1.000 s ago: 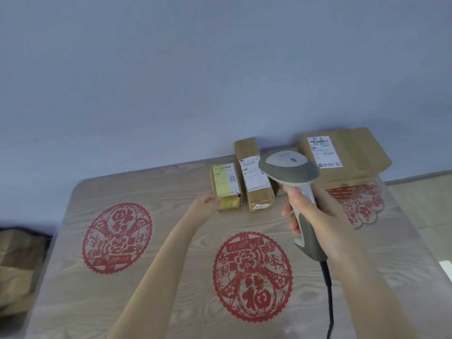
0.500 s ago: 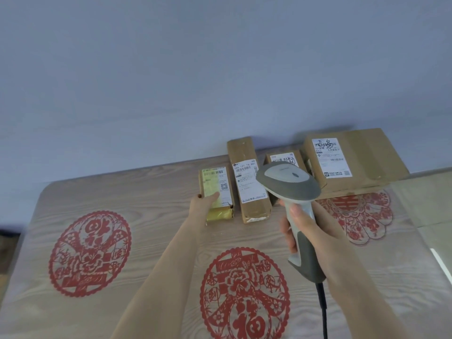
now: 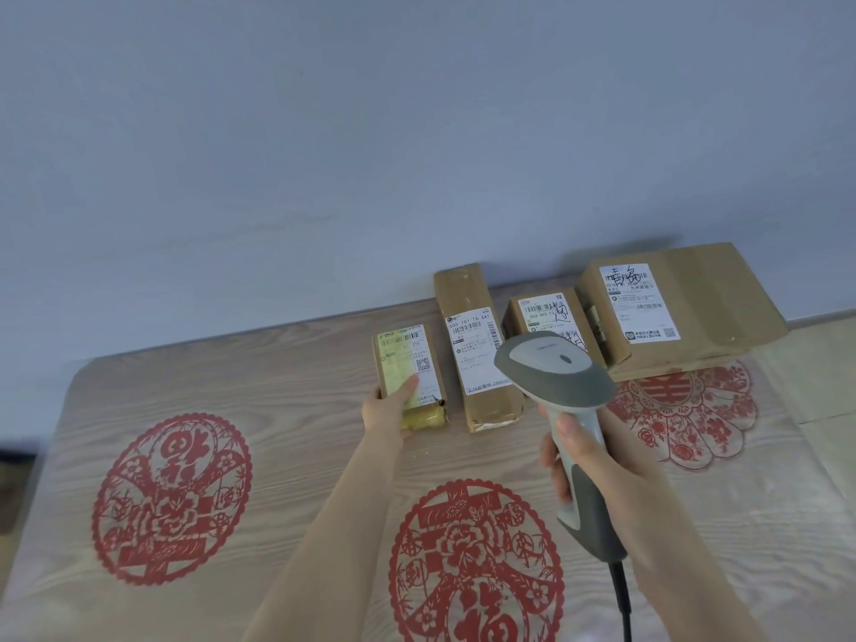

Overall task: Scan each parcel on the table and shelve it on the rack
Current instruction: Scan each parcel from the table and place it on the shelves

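Yellow-labelled parcel (image 3: pixel 404 356) under left hand (image 3: pixel 385 410)

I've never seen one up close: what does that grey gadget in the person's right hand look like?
It is a handheld barcode scanner, plastic-looking: dark grey hooded head with a paler top panel, pale handle ending in a dark grip. A black cable leaves its base. The right hand grips the handle, holding it above the table, its head partly hiding a brown parcel.
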